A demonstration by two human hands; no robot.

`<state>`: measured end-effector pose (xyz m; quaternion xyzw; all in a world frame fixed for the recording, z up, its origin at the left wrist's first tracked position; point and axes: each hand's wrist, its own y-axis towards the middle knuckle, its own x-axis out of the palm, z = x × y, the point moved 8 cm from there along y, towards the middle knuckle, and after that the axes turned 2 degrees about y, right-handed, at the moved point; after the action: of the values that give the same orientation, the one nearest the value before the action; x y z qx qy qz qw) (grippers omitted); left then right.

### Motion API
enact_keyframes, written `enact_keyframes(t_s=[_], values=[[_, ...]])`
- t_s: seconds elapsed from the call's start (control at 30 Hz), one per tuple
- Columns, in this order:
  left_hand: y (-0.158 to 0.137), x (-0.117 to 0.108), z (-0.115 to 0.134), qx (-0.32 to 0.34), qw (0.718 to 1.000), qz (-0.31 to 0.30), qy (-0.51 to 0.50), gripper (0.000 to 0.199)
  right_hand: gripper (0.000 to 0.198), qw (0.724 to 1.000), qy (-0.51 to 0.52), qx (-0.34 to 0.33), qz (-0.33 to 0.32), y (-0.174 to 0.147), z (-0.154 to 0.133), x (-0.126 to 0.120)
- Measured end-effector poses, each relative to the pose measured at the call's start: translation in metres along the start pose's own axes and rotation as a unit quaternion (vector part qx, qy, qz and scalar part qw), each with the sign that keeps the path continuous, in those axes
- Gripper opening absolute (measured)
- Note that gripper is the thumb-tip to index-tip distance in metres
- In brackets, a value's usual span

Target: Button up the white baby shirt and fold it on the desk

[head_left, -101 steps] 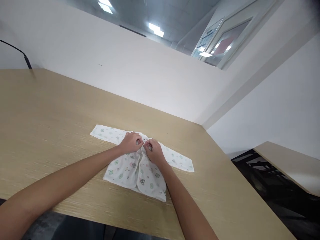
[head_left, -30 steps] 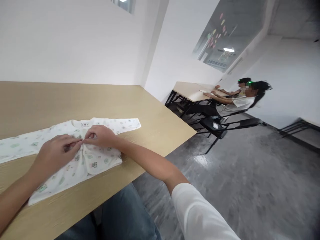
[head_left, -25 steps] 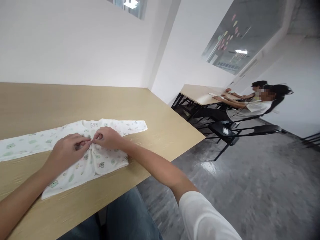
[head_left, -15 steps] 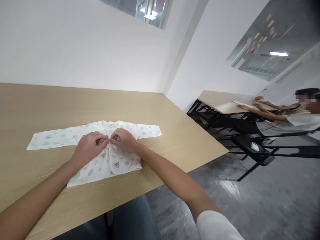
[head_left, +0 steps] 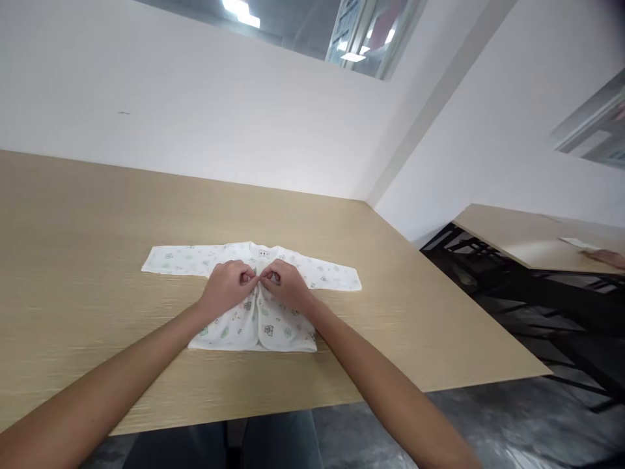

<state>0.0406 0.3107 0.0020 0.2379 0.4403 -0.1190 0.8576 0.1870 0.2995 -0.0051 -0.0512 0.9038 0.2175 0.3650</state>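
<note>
A small white baby jacket (head_left: pixel 280 326) with a green and grey print lies face up on the table, both sleeves spread sideways. Its front opening runs down the middle, below a neckline with a small label. My left hand (head_left: pixel 228 286) pinches the left edge of that opening at the upper chest. My right hand (head_left: pixel 288 284) pinches the other edge, its fingertips meeting those of my left hand. Whatever fastener lies between the fingertips is hidden. Below my hands the two front edges lie side by side down to the hem.
The wooden table (head_left: pixel 97 215) reaches back to a white wall (head_left: pixel 195 104) with a window above. Its right edge drops off toward a grey floor. At the far right stands another table (head_left: pixel 527 234), where another person's hand (head_left: pixel 605 258) rests beside something pale. Dark chair frames are below it.
The view has swung left, so the jacket and hands appear farther right and the other people are mostly out of frame. Both hands keep their pinch at the front opening.
</note>
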Motion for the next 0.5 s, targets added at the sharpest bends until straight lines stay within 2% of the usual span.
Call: enact_keyframes(t_s=[0.2, 0.5], values=[[-0.0006, -0.0011, 0.0016, -0.022, 1.0, -0.006, -0.009, 0.026, 0.01, 1.0, 0.013, 0.012, -0.012, 0.0017, -0.0001, 0.0009], [0.0012, 0.0049, -0.0072, -0.047, 0.996, -0.025, -0.066, 0.019, 0.013, 1.0, 0.024, -0.001, -0.015, -0.0006, -0.0007, -0.0016]])
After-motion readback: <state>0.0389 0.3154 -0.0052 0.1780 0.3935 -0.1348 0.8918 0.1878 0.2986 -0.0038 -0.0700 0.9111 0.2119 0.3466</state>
